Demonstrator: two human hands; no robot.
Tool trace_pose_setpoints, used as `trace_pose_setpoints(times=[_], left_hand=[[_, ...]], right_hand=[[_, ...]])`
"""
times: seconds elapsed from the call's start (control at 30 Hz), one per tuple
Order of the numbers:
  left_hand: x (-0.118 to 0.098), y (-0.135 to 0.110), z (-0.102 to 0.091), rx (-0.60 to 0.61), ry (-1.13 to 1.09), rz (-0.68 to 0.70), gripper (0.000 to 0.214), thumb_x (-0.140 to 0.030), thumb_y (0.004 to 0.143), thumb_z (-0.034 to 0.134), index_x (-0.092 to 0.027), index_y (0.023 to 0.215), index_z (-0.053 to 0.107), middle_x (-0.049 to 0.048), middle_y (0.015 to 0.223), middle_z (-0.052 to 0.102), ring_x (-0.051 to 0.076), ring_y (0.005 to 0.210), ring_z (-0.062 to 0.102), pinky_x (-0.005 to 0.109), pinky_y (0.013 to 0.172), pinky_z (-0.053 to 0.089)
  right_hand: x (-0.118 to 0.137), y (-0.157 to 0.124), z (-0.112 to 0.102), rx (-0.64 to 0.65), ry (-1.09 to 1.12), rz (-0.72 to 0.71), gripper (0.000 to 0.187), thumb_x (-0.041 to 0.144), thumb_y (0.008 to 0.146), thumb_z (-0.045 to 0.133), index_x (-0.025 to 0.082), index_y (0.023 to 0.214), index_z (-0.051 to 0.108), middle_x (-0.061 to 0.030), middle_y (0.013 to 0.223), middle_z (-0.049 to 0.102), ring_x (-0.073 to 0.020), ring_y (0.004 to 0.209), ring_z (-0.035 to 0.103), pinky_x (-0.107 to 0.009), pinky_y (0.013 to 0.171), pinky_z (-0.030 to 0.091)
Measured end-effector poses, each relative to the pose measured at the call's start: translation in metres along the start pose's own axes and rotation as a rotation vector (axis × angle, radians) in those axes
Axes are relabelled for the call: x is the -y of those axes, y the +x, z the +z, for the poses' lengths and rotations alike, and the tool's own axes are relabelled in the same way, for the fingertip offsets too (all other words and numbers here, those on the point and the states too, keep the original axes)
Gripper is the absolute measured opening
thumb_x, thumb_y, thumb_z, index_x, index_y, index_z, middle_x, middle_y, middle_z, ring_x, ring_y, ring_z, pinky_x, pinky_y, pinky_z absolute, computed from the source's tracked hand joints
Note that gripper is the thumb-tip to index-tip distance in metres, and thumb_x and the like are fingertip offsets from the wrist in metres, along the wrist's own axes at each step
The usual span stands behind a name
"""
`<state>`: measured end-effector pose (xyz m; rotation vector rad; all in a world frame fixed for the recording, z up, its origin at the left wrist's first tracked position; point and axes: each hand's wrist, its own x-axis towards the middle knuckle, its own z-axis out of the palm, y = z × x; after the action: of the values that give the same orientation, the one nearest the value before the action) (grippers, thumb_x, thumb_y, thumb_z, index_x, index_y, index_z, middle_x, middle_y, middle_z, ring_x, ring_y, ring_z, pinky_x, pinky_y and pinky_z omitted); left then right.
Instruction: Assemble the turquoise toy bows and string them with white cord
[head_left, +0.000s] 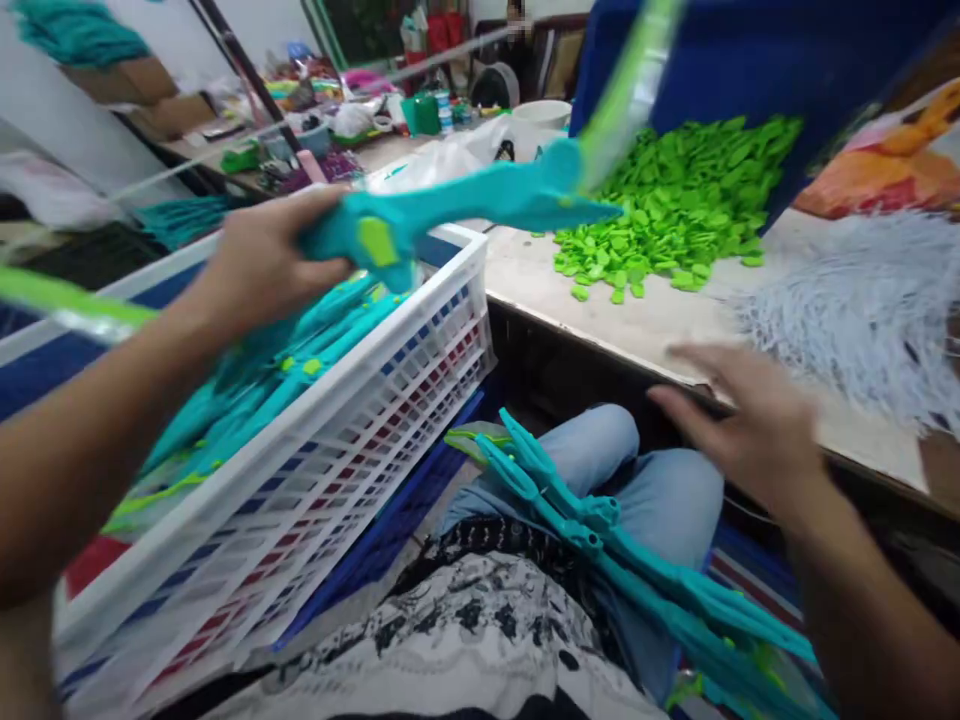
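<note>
My left hand (262, 265) is closed round the end of a teal plastic toy handle (465, 200) with a green button, and holds it above a white lattice basket (360, 400). A green strip runs up from the handle's far end. More teal pieces (262, 380) lie inside the basket. My right hand (739, 420) hovers open and blurred near the table edge (600, 330), with nothing in it. Several teal handles (600, 540) rest across my lap below it. A heap of small green plastic parts (675, 200) lies on the table.
A blue crate (750, 60) stands tipped behind the green heap. White feathery fluff (862, 310) covers the table's right side. A cluttered workbench (337, 120) with cups, bags and tools runs along the back. Blue crates sit under the basket.
</note>
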<state>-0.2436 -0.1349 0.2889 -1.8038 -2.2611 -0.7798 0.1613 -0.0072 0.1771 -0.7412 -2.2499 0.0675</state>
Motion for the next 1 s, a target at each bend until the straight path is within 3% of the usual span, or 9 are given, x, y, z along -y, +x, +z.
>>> trace_pose_setpoints(times=[0.07, 0.17, 0.27, 0.4, 0.57, 0.67, 0.77, 0.87, 1.0], left_hand=[[0.053, -0.034, -0.024, -0.039, 0.096, -0.212, 0.06, -0.026, 0.071, 0.066, -0.026, 0.129, 0.052, -0.0136, 0.106, 0.059, 0.017, 0.108, 0.049, 0.037, 0.098, 0.026], [0.108, -0.088, -0.024, -0.049, 0.042, -0.495, 0.053, -0.027, 0.058, 0.079, -0.032, 0.109, 0.066, -0.0173, 0.088, 0.064, 0.02, 0.105, 0.051, 0.038, 0.097, 0.03], [0.132, -0.123, -0.003, -0.012, -0.154, -0.681, 0.049, -0.035, 0.043, 0.087, -0.035, 0.09, 0.072, -0.0167, 0.072, 0.065, 0.024, 0.099, 0.053, 0.039, 0.093, 0.034], [0.146, -0.136, 0.013, 0.059, -0.254, -0.748, 0.051, -0.042, 0.037, 0.088, -0.037, 0.085, 0.072, -0.0176, 0.074, 0.068, 0.021, 0.09, 0.055, 0.035, 0.091, 0.037], [0.155, -0.139, 0.011, 0.175, -0.304, -0.751, 0.067, -0.026, 0.036, 0.091, -0.03, 0.099, 0.07, -0.0124, 0.092, 0.07, 0.02, 0.1, 0.054, 0.032, 0.101, 0.033], [0.153, -0.143, 0.005, 0.209, -0.375, -0.774, 0.074, -0.043, 0.048, 0.087, -0.031, 0.117, 0.063, -0.0075, 0.111, 0.066, 0.024, 0.115, 0.049, 0.036, 0.105, 0.03], [0.152, -0.142, -0.002, 0.325, -0.351, -0.765, 0.088, -0.063, 0.052, 0.077, -0.034, 0.13, 0.051, -0.0028, 0.128, 0.059, 0.025, 0.12, 0.047, 0.039, 0.1, 0.037], [0.153, -0.133, -0.007, 0.418, -0.237, -0.701, 0.099, -0.073, 0.052, 0.07, -0.029, 0.136, 0.043, 0.0057, 0.129, 0.059, 0.024, 0.113, 0.054, 0.038, 0.088, 0.047], [0.147, -0.113, -0.01, 0.453, -0.152, -0.605, 0.108, -0.082, 0.051, 0.063, -0.02, 0.137, 0.041, 0.0115, 0.123, 0.063, 0.022, 0.098, 0.061, 0.036, 0.077, 0.052]], right_hand=[[-0.003, -0.035, 0.034, 0.251, 0.136, 0.075, 0.036, 0.047, 0.085, 0.055, 0.026, 0.113, 0.064, -0.0071, 0.106, 0.07, -0.0239, 0.098, 0.066, -0.039, 0.086, 0.055], [-0.006, -0.086, 0.07, 0.507, 0.244, 0.217, 0.039, 0.051, 0.085, 0.052, 0.022, 0.107, 0.067, -0.0082, 0.104, 0.071, -0.0247, 0.092, 0.068, -0.038, 0.081, 0.058], [-0.003, -0.122, 0.079, 0.716, 0.269, 0.326, 0.051, 0.057, 0.08, 0.055, 0.022, 0.117, 0.062, -0.0097, 0.117, 0.066, -0.028, 0.104, 0.065, -0.042, 0.088, 0.055], [0.007, -0.148, 0.074, 0.945, 0.318, 0.389, 0.063, 0.06, 0.075, 0.058, 0.027, 0.128, 0.055, -0.0088, 0.121, 0.063, -0.0293, 0.108, 0.062, -0.042, 0.09, 0.054], [0.02, -0.171, 0.074, 0.914, 0.287, 0.396, 0.08, 0.059, 0.071, 0.061, 0.031, 0.142, 0.037, -0.0107, 0.127, 0.055, -0.0309, 0.112, 0.059, -0.043, 0.091, 0.053], [0.029, -0.189, 0.074, 0.895, 0.227, 0.362, 0.092, 0.055, 0.07, 0.064, 0.029, 0.148, 0.023, -0.0137, 0.135, 0.047, -0.0327, 0.112, 0.059, -0.044, 0.085, 0.055], [0.032, -0.21, 0.073, 0.829, 0.171, 0.341, 0.079, 0.042, 0.081, 0.053, 0.027, 0.15, 0.017, -0.0144, 0.132, 0.05, -0.0313, 0.105, 0.062, -0.045, 0.081, 0.056], [0.021, -0.224, 0.073, 0.755, 0.236, 0.349, 0.075, 0.035, 0.083, 0.047, 0.024, 0.15, 0.014, -0.0135, 0.132, 0.053, -0.0294, 0.113, 0.06, -0.044, 0.088, 0.053], [-0.009, -0.217, 0.076, 0.794, 0.442, 0.568, 0.082, 0.041, 0.082, 0.049, 0.018, 0.15, 0.011, -0.011, 0.121, 0.063, -0.0259, 0.107, 0.064, -0.04, 0.091, 0.053]])
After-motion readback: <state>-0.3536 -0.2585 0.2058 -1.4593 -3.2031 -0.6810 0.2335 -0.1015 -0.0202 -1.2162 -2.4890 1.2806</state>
